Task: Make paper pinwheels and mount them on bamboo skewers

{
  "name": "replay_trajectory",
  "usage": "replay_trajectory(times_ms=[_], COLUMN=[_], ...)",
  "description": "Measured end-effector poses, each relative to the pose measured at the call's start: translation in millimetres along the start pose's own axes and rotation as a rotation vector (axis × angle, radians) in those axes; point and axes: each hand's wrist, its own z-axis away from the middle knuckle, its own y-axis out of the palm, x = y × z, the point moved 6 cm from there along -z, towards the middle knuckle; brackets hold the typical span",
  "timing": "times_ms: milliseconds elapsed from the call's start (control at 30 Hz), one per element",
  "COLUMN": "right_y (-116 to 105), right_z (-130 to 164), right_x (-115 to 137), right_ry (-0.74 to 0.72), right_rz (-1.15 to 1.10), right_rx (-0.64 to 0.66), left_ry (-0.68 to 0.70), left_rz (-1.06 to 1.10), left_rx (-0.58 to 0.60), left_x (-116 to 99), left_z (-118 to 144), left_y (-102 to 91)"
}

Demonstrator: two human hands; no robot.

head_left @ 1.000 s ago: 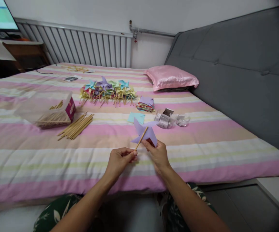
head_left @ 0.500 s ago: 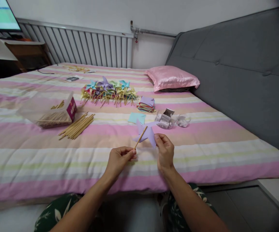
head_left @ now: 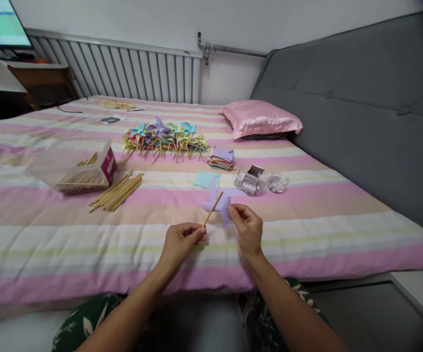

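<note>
A lilac paper pinwheel [head_left: 223,201] on a thin wooden stick [head_left: 212,209] is held above the near side of the bed, its back towards me. My left hand [head_left: 185,239] pinches the lower part of the stick between thumb and fingers. At the pinwheel's right side, my right hand [head_left: 248,230] has thumb and fingers closed at the tip of one blade. Beyond the pinwheel lies light blue paper [head_left: 207,179], with a stack of coloured paper squares [head_left: 221,157] behind it. Two clear round containers [head_left: 250,181] stand to the right, one holding small pieces.
Several finished pinwheels [head_left: 163,137] lie piled farther back. Loose wooden sticks [head_left: 118,191] lie left, beside a clear plastic box [head_left: 75,168] with more sticks. A pink pillow [head_left: 260,119] rests by the grey headboard [head_left: 354,93]. The striped bedspread [head_left: 86,254] spans the bed.
The pinwheel's blades have turned on the stick. My right hand has shifted slightly left and down with the blade; my left hand stays in place.
</note>
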Motion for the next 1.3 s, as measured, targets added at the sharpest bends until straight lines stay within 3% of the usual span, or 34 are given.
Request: replay_trajectory(times_ms=[267,500,633,867,1000,1300], right_y=[6.8,16.0,16.6,3.7,-1.7,-1.5], right_z=[5.4,9.5,10.2,3.9,-1.1,-1.4], right_x=[-12.6,-5.3,-1.5,7.9,7.1,0.0], right_ry=[0.028,-0.01,-0.001,-0.057,-0.022,-0.035], right_rz=[0.08,0.185,0.127,-0.115,-0.057,0.034], right_rx=[0.08,0.171,0.193,0.08,0.005,-0.005], left_ry=[-0.007,-0.031,-0.046,0.081,0.152,0.199], left_rz=[0.024,0.081,0.136,-0.082,-0.207,-0.234], left_rx=[0.022,0.04,0.051,-0.071,-0.104,-0.111], left_x=[1.4,-3.4,-4.8,-5.9,-11.4,-15.9], left_z=[-0.5,3.2,3.9,-1.1,0.5,3.9], left_y=[0.4,2.1,2.3,-8.2,-10.8,-10.0])
